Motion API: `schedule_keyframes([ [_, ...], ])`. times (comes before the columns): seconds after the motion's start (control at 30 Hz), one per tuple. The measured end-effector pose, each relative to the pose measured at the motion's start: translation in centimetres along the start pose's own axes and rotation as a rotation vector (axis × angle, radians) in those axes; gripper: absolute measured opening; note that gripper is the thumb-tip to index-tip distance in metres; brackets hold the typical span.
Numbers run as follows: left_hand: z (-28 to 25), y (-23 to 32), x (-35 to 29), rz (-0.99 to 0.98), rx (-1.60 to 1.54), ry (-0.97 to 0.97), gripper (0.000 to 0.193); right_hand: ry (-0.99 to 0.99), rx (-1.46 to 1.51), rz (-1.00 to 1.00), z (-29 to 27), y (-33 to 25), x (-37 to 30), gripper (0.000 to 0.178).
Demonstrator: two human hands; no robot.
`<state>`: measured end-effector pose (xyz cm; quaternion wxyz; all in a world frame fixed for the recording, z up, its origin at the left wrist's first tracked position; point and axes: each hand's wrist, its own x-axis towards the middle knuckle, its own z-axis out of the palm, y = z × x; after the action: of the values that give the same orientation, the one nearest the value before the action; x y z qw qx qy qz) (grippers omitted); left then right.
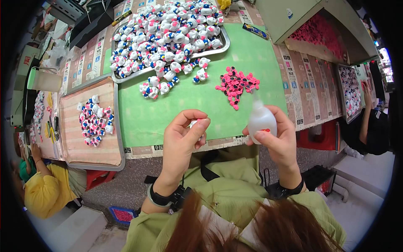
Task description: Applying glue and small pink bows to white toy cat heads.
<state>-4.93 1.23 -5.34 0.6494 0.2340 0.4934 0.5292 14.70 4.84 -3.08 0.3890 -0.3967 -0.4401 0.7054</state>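
Note:
My left hand (179,136) is closed, its thumb and fingers pinching a small white figurine (193,123) that they mostly cover. In my right hand (280,140) is a white squeeze bottle (261,120) with a thin nozzle, held upright with the tip pointing away from me. Just beyond that nozzle lies a pile of small pink pieces (236,86) with black parts on the green mat (159,124). Several loose white figurines (154,89) with blue and pink details rest on the mat, past my left hand.
A metal tray (216,48) heaped with figurines fills the far side. To the left, a paper-lined tray (71,145) holds more with pink parts. A grey open box (277,21) of pink pieces stands far right. Co-workers sit at both sides, one in a yellow top (48,191).

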Motion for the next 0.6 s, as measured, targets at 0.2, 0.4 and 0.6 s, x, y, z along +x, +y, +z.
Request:
schedule_keyframes([
  [0.2,0.6,-1.1,-0.3,0.068,-0.110,-0.046,0.037,0.036,-0.157,-0.079,0.8,-0.1,-0.2,0.032],
  [0.4,1.2,-1.3,-0.5,0.131,-0.046,-0.020,0.038,0.078,-0.258,-0.524,1.0,0.7,-0.4,0.039],
  [0.6,1.2,-1.4,-0.8,0.137,-0.068,-0.022,0.035,0.120,-0.489,-0.645,0.9,0.9,-1.0,0.044],
])
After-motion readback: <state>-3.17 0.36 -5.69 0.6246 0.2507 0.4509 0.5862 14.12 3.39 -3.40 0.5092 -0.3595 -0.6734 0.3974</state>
